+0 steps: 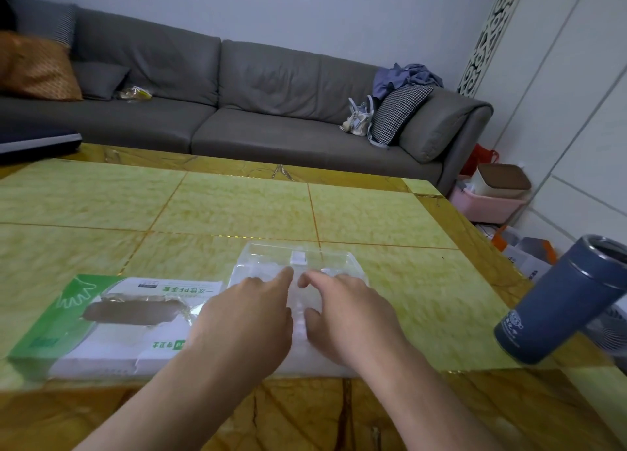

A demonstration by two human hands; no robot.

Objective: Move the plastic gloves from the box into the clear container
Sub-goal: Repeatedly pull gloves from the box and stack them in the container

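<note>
the clear container (298, 267) sits on the table (237, 210), lid down, its white latch (298, 258) on the far edge just beyond both hands. the gloves (298, 318) show as a pale, blurred film under the lid between the hands; how many, i cannot tell. the left hand (247, 318) lies on the near left part of the container, fingers stretched forward and nearly straight, index tip close to the latch, gripping nothing. the right hand (349, 315) lies on the near right part, fingers loosely bent, thumb turned in toward the left hand, pressing down rather than holding anything. just left of the left hand is the box (112, 318), green and white, flat on the table, its torn top opening showing a dark inside. well to the right of the right hand stands a blue tumbler (559, 301) near the table edge. beyond the table is a grey sofa (237, 94).
</note>
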